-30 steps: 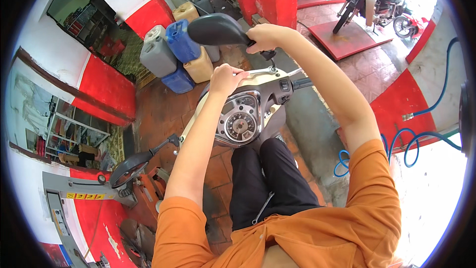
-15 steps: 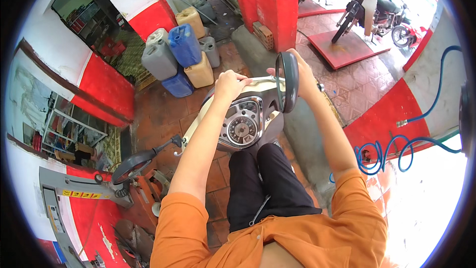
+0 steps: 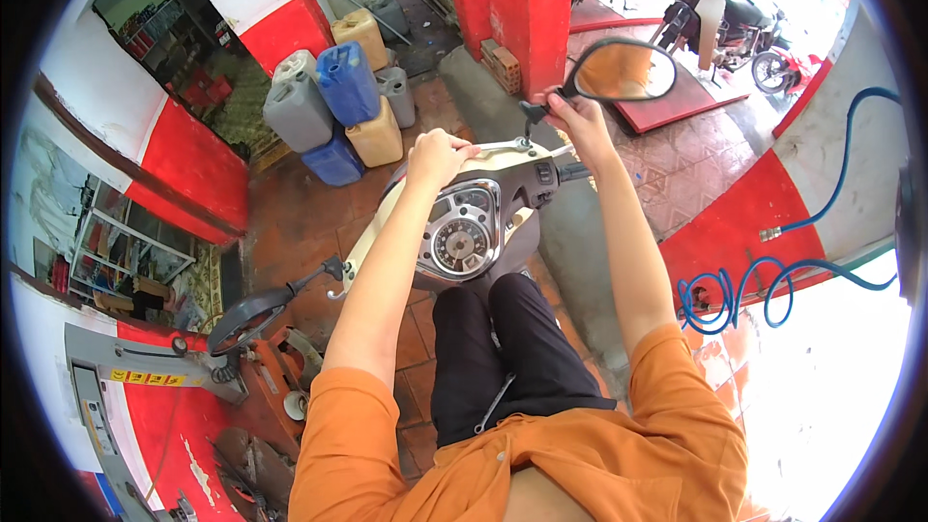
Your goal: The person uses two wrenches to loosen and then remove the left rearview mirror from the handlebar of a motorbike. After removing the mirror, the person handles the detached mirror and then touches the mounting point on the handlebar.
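Observation:
My left hand (image 3: pixel 435 157) is closed on a slim metal wrench (image 3: pixel 498 147), whose far end sits at the mirror mount on the scooter's handlebar cover. My right hand (image 3: pixel 583 124) grips the dark stem of the right mirror (image 3: pixel 628 72) just above that mount, its oval glass reflecting orange. Beneath my wrists is the cream scooter's round speedometer (image 3: pixel 460 244) in a chrome frame. The left mirror (image 3: pixel 249 317) stands out on its stem at the other side. Another wrench (image 3: pixel 497 402) lies on my lap.
Plastic jerrycans (image 3: pixel 348 82) are stacked ahead to the left, near a red and white pillar (image 3: pixel 527 14). A motorbike (image 3: pixel 715 14) is parked by a red platform (image 3: pixel 681 106). A coiled blue hose (image 3: pixel 715 300) hangs at the right; a grey machine (image 3: pixel 145 362) stands left.
The right mirror has swung round with my right hand, from edge-on to its glass facing me. My left hand stays near the mount, and the wrench now shows plainly.

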A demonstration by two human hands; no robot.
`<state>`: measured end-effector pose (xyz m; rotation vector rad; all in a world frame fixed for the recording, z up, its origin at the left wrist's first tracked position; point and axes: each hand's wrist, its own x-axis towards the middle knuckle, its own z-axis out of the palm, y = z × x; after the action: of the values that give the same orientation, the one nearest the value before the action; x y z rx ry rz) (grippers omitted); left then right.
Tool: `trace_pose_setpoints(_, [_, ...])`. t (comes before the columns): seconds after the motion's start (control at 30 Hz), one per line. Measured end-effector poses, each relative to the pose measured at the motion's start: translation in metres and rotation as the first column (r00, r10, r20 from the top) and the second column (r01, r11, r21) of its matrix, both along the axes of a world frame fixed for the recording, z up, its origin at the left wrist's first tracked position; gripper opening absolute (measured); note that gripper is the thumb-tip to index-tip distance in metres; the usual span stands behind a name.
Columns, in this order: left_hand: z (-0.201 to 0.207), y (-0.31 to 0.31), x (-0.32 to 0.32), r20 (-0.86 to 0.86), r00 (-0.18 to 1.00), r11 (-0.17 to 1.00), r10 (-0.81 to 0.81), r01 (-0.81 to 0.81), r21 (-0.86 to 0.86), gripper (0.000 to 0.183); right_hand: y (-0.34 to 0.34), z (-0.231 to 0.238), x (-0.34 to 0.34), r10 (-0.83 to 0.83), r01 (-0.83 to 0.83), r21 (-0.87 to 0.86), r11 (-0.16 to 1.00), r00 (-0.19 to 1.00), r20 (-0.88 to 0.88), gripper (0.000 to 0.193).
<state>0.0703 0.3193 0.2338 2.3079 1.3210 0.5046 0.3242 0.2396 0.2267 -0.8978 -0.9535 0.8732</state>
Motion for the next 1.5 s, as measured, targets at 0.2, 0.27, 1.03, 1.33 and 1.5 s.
trace_pose_setpoints(0.2, [-0.002, -0.001, -0.003, 0.001, 1.000, 0.991, 0.019, -0.019, 0.130, 0.026, 0.010, 0.006, -0.003, 0.179, -0.179, -0.004, 0.984, 0.982, 0.068, 0.035])
trace_pose_setpoints(0.27, [-0.005, 0.001, -0.003, -0.007, 0.999, 0.994, 0.038, -0.037, 0.101, 0.028, 0.008, 0.003, -0.032, -0.056, 0.057, -0.014, 0.998, 0.996, 0.071, 0.033])
trace_pose_setpoints(1.03, [0.000, 0.004, 0.004, -0.024, 0.999, 1.000, -0.022, 0.022, 0.005, 0.033, 0.085, 0.015, 0.008, 0.640, -0.701, -0.251, 0.667, 0.712, -0.288, 0.032])
trace_pose_setpoints(1.33, [-0.008, 0.008, -0.004, -0.010, 1.000, 0.998, -0.019, 0.020, 0.067, 0.037, 0.051, 0.049, -0.055, -0.245, 0.693, -0.010, 0.721, 0.268, 0.932, 0.038])
trace_pose_setpoints(1.5, [-0.006, 0.007, -0.003, 0.019, 0.999, 0.998, -0.043, 0.042, 0.046, 0.036, 0.062, 0.047, -0.050, -0.230, 0.640, 0.043, 0.767, 0.212, 0.950, 0.027])
